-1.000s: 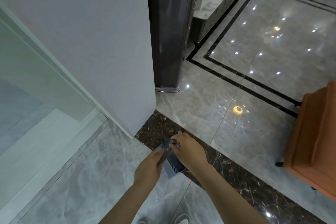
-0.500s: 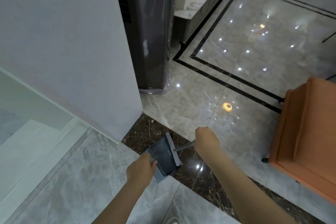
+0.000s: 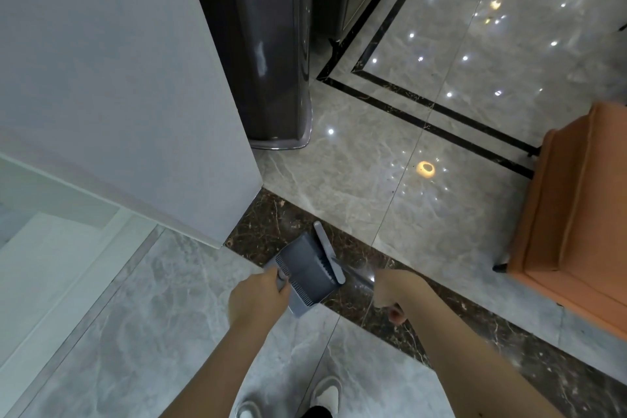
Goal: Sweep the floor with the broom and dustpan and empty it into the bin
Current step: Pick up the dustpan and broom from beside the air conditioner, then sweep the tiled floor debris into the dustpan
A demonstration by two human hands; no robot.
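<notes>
Down at floor level, the grey dustpan point(image 3: 307, 273) sits over the dark brown marble strip point(image 3: 268, 224), just off the corner of the white wall point(image 3: 135, 95). Its tray looks dark and bare from up here; whether any dust lies in it cannot be told. The toothed comb edge shows along its near side.

The left hand point(image 3: 259, 299) is curled closed around the dustpan's handle at the near-left corner, knuckles up, a firm wrap. The right hand point(image 3: 395, 292) is clenched into a fist around the thin grey stick of the broom point(image 3: 329, 253), thumb tucked below. The broom's pale head lies right along the dustpan's right-hand lip, touching it, and the stick runs from there back into the fist.

Both sit low over the glossy floor point(image 3: 373, 163), where ceiling lights glint. A dark rounded appliance point(image 3: 271, 61) stands beyond the wall corner, and an orange cabinet point(image 3: 576, 214) stands well apart to the right. White shoes point(image 3: 327, 395) peek in below.
</notes>
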